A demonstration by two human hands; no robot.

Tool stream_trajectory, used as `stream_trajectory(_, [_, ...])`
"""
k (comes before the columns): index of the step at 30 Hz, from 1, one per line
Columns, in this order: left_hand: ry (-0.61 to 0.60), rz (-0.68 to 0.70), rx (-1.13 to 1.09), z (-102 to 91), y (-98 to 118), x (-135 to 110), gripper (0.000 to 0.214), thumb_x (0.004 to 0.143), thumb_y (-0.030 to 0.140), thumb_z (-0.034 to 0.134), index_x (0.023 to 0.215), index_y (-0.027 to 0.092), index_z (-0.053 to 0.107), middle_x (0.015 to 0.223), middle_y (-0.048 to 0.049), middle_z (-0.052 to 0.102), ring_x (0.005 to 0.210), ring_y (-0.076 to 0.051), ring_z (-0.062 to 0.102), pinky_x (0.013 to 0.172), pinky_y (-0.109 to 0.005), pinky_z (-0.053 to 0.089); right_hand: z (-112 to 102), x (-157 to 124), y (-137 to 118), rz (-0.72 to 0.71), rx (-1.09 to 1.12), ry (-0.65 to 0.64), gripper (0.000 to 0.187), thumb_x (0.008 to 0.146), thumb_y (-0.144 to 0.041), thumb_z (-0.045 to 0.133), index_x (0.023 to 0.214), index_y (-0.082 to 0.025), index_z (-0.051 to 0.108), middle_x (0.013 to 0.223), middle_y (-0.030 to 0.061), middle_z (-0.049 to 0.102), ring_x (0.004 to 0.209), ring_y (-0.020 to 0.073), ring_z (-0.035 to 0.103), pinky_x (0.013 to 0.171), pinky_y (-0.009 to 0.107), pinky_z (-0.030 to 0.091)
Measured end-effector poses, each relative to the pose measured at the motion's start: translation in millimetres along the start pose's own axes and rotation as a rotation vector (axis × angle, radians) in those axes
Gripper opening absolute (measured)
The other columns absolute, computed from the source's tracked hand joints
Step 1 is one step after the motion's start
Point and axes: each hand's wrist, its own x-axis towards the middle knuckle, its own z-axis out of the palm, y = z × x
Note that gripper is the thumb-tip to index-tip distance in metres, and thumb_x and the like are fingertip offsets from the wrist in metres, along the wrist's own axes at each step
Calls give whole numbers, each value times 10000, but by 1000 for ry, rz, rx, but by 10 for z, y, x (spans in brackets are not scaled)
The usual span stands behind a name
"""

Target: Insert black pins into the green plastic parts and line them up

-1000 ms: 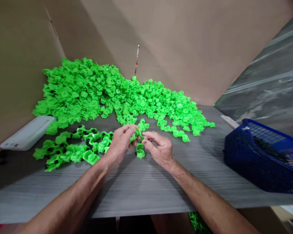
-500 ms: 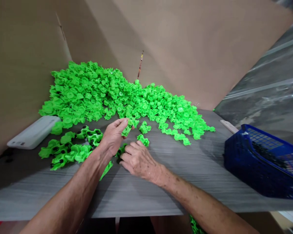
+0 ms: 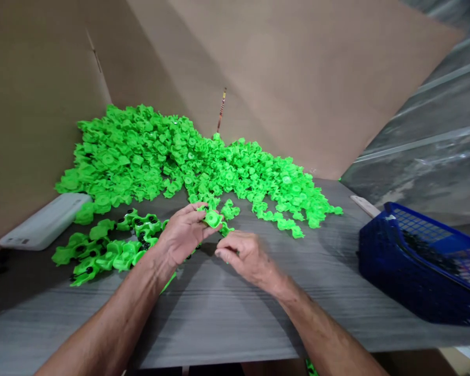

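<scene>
Left fingers (image 3: pixel 194 219): closed on your lobed green plastic piece (image 3: pixel 212 219), held above the counter.
Right fingers (image 3: pixel 229 251): curled, just beside it; you cannot tell whether they hold anything.
Handling: likely light and stiff; take it by the lobes.
Around: black-centred green pieces (image 3: pixel 102 256) left, loose green heap (image 3: pixel 141 162) ahead, blue mesh basket (image 3: pixel 407 266) right, all on the grey counter (image 3: pixel 219 324).

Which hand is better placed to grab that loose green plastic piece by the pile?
Probably the right hand: it looks empty and sits close to the loose green plastic piece, while the left hand is holding another green plastic piece.
</scene>
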Motion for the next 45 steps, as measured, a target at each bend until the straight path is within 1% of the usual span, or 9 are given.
stream_trajectory(5, [3, -48, -21, -8, -55, 5, 147, 707, -3, 594, 758, 134, 580, 690, -58, 676, 789, -257, 721, 827, -482, 574, -211, 0, 170, 292, 298, 305, 90, 797, -223, 638, 761, -162, 694, 610, -7, 667, 521, 111, 577, 485, 213, 450])
stream_trajectory(8, [35, -94, -26, -15, -91, 19, 127, 715, 6, 598, 706, 129, 566, 749, -83, 693, 791, -258, 721, 825, -461, 583, -238, 0, 186, 313, 305, 409, 74, 758, -204, 673, 813, -168, 707, 672, 8, 703, 568, 126, 623, 524, 225, 496])
stream_trajectory(11, [59, -145, -25, -9, -113, 21, 115, 726, 29, 591, 671, 125, 562, 783, -103, 700, 801, -267, 719, 799, -430, 593, -229, 12, 104, 244, 216, 448, 48, 771, -175, 660, 796, -183, 700, 689, 4, 709, 601, 131, 643, 579, 238, 523])
stream_trajectory(18, [10, -2, 33, 84, -140, -59, 169, 676, 11, 596, 768, 146, 641, 807, -62, 707, 797, -187, 681, 696, -289, 570, -201, 36, -96, -10, 50, 461, 103, 829, -117, 585, 824, -190, 657, 781, 34, 699, 723, 156, 660, 678, 286, 535])
stream_trajectory(21, [-27, 27, 69, 109, -175, -82, 234, 679, 46, 618, 881, 130, 702, 869, -77, 713, 830, -178, 661, 732, -284, 551, -184, 36, -124, -62, 5, 472, 142, 837, -92, 551, 870, -193, 646, 782, 41, 679, 724, 160, 641, 679, 298, 522])
stream_trajectory(25, [-60, 38, 66, 109, -241, -94, 214, 670, 83, 669, 872, 116, 733, 934, -77, 707, 842, -160, 630, 780, -287, 522, -147, 42, -118, -109, -81, 460, 222, 844, -60, 507, 890, -198, 675, 783, 49, 634, 725, 164, 596, 664, 307, 496])
stream_trajectory(32, [-134, -66, 43, 108, -283, -129, 363, 576, 48, 619, 915, 114, 729, 881, -85, 709, 795, -164, 614, 700, -267, 477, -109, 60, -91, -87, -208, 330, 197, 868, -103, 508, 802, -181, 677, 774, 51, 555, 774, 181, 541, 696, 337, 474])
stream_trajectory(38, [-211, -85, 134, 93, -246, -120, 479, 521, 18, 592, 966, 145, 715, 773, -33, 684, 706, -119, 571, 650, -223, 420, -195, 51, -86, -66, -98, 254, 176, 880, -102, 509, 803, -174, 649, 808, 55, 561, 803, 180, 561, 709, 329, 481])
stream_trajectory(45, [-250, -54, 223, 74, -250, -109, 512, 524, 60, 624, 1023, 146, 699, 622, 7, 638, 565, -84, 494, 601, -210, 361, -223, 53, -91, -48, -21, 250, 166, 863, -92, 517, 794, -169, 647, 815, 49, 559, 798, 169, 564, 716, 324, 480])
